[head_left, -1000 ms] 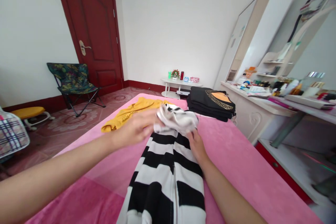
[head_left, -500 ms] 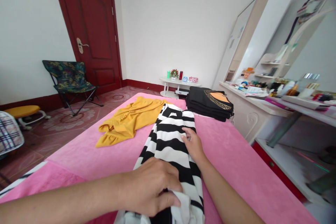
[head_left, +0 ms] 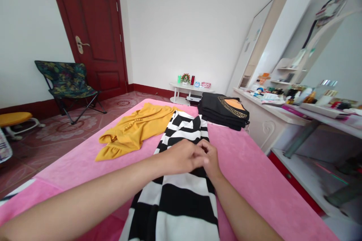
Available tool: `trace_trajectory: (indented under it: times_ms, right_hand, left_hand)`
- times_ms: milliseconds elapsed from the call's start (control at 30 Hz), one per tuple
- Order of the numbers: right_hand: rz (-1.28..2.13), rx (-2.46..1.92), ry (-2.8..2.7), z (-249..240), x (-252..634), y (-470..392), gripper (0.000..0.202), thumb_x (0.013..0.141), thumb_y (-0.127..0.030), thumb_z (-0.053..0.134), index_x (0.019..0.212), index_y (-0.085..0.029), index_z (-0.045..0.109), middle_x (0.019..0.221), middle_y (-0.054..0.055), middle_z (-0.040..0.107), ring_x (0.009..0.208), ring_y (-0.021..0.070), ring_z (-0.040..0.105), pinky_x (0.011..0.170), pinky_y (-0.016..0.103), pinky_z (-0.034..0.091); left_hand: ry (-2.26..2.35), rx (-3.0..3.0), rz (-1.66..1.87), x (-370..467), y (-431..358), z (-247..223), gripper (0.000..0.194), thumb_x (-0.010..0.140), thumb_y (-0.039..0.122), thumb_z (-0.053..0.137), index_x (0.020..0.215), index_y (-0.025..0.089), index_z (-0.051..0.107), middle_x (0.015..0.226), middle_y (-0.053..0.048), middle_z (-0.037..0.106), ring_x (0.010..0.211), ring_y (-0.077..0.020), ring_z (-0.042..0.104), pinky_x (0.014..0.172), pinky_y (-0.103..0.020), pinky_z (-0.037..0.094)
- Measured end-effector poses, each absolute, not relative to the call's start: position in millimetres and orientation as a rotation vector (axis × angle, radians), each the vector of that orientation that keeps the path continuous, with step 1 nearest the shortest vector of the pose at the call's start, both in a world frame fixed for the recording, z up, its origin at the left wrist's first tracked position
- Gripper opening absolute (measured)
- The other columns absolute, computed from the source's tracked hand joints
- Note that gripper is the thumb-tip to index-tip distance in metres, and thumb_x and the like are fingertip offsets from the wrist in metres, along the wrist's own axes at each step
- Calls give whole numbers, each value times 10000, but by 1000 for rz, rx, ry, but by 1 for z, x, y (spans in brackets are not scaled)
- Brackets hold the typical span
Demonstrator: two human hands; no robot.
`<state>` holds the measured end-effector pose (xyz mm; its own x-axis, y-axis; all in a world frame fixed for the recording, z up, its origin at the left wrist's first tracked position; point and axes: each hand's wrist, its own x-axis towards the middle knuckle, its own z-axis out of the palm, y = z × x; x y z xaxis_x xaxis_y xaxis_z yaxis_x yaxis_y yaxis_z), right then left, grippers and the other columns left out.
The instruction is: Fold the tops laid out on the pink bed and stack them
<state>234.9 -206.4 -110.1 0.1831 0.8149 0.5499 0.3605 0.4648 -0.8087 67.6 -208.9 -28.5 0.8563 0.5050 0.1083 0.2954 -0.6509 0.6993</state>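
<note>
A black-and-white striped garment [head_left: 185,196] lies lengthwise on the pink bed cover [head_left: 249,180], folded into a long strip. My left hand [head_left: 183,157] reaches across it, closed, with its fingertips against my right hand; whatever it pinches is hidden. At the strip's right edge, my right hand [head_left: 211,158] has its fingers curled in on the striped cloth. To the left is a loosely spread mustard-yellow garment [head_left: 138,128], rumpled, with a ruffled end. Beyond the right hand sits a stack of folded black clothes [head_left: 220,111], the top one with a gold patterned trim.
A dressing table [head_left: 254,101] crowded with bottles stands along the right side. Behind the bed is a low white table [head_left: 181,86] with small items. On the left are a camouflage folding chair [head_left: 69,83], a yellow stool [head_left: 14,119] and a red door [head_left: 93,34].
My left hand has let go of the near end of the striped garment and moved forward to meet my right hand. The near end now lies flatter. My right hand's fingers have curled in.
</note>
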Motion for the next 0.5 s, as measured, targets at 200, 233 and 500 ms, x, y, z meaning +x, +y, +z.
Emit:
trace_trajectory:
  times_ms: [200, 233, 500]
  right_hand:
    - [538, -1122, -1459, -109, 235, -211, 152, 666, -158, 478, 524, -190, 519, 573, -21, 497, 583, 124, 449, 566, 242, 350]
    - [576, -1128, -1444, -110, 235, -211, 137, 667, -163, 479, 539, -190, 519, 563, -26, 489, 564, 119, 441, 546, 237, 342]
    - [588, -1400, -1019, -116, 277, -139, 388, 740, -533, 557, 929, -194, 548, 745, 0, 624, 489, 115, 542, 369, 194, 363]
  left_hand:
    - [1226, 2541, 815, 111, -138, -96, 523, 893, 258, 421, 1372, 54, 374, 1428, -206, 368, 1322, -277, 358, 1078, -416, 315]
    - [1246, 2577, 775, 113, -134, -105, 531, 901, 282, 408, 1374, 44, 373, 1453, -209, 332, 1356, -288, 299, 1105, -438, 264]
    - [1092, 2755, 702, 110, -143, -117, 457, 918, 431, 373, 1323, 254, 491, 1502, -109, 295, 1389, -290, 233, 1124, -529, 126]
